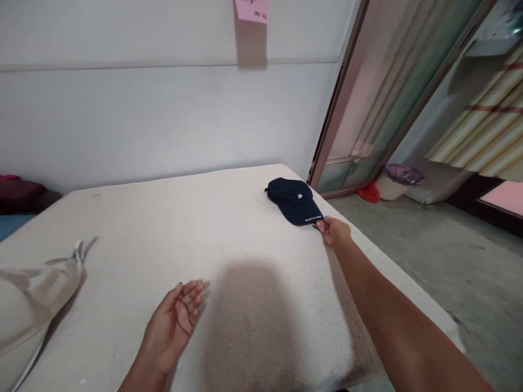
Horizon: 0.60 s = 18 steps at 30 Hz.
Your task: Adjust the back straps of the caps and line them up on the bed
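Observation:
A dark navy baseball cap lies near the far right corner of the pale cloth-covered surface, its brim turned toward me. White lettering runs along the brim's edge and a small white emblem is on the crown. At the brim's right corner, my right hand pinches the edge between thumb and fingers. My left hand rests palm up over the near part of the surface, fingers loosely curled and apart, with nothing in it. It is well away from the cap.
A pale fabric item with tie ends lies at the left. A white wall with a pink note rises behind. To the right are a sliding glass door, a lined waste bin, a red item and striped curtains.

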Each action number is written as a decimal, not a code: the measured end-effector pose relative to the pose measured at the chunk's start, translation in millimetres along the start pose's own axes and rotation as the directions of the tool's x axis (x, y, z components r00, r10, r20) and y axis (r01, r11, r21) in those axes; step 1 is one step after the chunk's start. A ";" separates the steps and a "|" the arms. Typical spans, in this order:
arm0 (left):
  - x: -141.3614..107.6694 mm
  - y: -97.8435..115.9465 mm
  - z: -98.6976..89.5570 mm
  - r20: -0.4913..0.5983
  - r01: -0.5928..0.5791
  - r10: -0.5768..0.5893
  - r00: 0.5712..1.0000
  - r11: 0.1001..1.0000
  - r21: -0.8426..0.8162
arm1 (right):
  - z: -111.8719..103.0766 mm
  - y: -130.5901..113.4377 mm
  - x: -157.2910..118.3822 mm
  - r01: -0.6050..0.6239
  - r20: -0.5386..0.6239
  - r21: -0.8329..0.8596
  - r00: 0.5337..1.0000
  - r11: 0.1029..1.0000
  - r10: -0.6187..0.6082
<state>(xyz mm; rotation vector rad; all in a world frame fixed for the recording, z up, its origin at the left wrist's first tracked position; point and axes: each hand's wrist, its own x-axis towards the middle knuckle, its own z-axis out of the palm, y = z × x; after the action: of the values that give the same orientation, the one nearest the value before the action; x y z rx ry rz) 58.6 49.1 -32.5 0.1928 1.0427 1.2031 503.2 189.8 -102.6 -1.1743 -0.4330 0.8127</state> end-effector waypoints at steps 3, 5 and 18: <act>-1.4 6.4 -6.9 0.013 -0.003 0.003 1.000 0.999 -0.043 | -3.2 -4.2 -35.5 -0.060 -0.067 -0.065 0.996 0.996 0.056; -3.6 12.7 -12.3 0.003 -0.004 0.004 1.000 0.995 -0.100 | -1.8 -3.9 -66.5 -0.061 -0.049 -0.087 0.997 0.994 0.057; -29.9 78.1 -101.5 -0.296 -0.381 0.282 0.913 0.850 -0.363 | 65.2 33.3 -243.9 -0.112 0.166 -0.237 0.974 0.965 0.153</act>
<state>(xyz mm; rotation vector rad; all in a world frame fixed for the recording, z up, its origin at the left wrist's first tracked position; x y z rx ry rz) -68.6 16.9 -22.8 -0.1102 0.9493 1.7736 289.2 53.0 -84.9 -1.3566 -0.6158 1.0129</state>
